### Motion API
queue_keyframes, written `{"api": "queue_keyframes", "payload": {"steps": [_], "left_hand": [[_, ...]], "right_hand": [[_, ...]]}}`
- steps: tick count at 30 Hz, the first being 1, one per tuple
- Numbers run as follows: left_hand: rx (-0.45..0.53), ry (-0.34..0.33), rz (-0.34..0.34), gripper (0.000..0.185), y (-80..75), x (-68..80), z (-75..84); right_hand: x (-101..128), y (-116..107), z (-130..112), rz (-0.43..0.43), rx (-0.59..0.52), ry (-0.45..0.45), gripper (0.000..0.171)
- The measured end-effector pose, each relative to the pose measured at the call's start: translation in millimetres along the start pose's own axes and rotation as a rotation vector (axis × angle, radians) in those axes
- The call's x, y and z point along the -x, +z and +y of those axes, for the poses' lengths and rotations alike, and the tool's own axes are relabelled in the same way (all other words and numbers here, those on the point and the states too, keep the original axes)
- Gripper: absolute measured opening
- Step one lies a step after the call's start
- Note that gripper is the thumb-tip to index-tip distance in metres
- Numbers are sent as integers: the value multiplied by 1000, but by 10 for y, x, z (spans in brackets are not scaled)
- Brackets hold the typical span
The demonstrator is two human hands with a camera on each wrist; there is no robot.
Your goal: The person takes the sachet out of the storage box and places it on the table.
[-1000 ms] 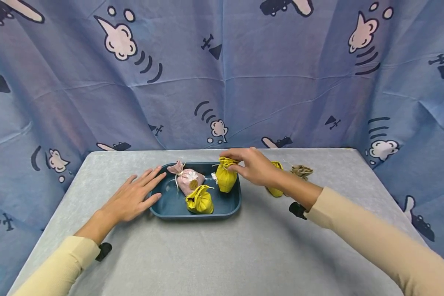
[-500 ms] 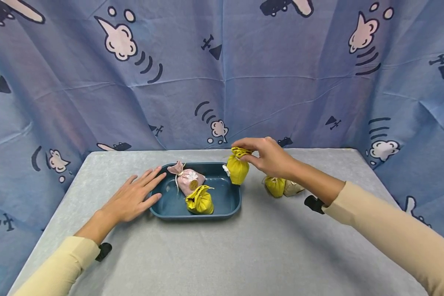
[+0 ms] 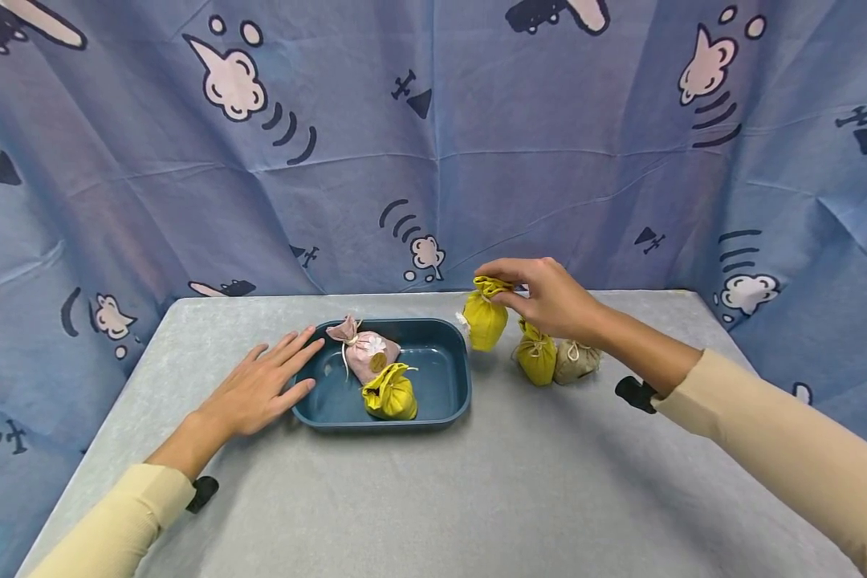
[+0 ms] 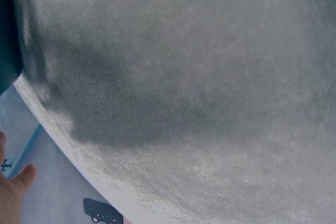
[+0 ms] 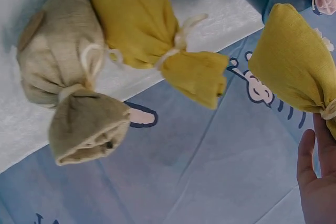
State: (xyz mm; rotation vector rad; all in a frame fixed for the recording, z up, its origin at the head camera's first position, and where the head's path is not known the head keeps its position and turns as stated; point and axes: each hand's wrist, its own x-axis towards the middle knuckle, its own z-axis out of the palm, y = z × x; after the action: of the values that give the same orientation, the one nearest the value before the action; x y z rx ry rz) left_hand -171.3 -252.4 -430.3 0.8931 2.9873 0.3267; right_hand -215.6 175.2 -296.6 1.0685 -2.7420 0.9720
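Note:
My right hand (image 3: pixel 542 295) pinches the gathered top of a yellow drawstring pouch (image 3: pixel 485 321) and holds it in the air just right of the dark blue tray (image 3: pixel 444 405). The same held pouch (image 5: pixel 294 66) hangs at the right of the right wrist view. A pink pouch (image 3: pixel 364 350) and a second yellow pouch (image 3: pixel 390 392) lie inside the tray. My left hand (image 3: pixel 260 385) lies flat on the table, fingertips against the tray's left rim. On the table stand another yellow pouch (image 3: pixel 535 358) and a beige pouch (image 3: pixel 575 360).
The grey table (image 3: pixel 433 498) is walled at the back and both sides by a blue patterned curtain (image 3: pixel 433 160). The left wrist view shows only table surface (image 4: pixel 199 77) and its edge. Bare table stretches along the front.
My right hand has lifted the yellow pouch out of the tray and carried it up and to the right, past the tray's right rim. The left hand has stayed put.

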Motion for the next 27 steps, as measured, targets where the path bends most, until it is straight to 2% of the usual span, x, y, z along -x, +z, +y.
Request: {"api": "queue_keyframes", "payload": {"steps": [8, 21, 27], "left_hand": [[6, -2, 3, 64, 7, 12, -6], [8, -6, 0, 64, -5, 6, -2], [7, -6, -1, 64, -3, 9, -1]], "right_hand": [[112, 36, 153, -7, 8, 49, 40], [318, 236, 496, -47, -14, 177, 41], [339, 296, 559, -45, -35, 180, 38]]}}
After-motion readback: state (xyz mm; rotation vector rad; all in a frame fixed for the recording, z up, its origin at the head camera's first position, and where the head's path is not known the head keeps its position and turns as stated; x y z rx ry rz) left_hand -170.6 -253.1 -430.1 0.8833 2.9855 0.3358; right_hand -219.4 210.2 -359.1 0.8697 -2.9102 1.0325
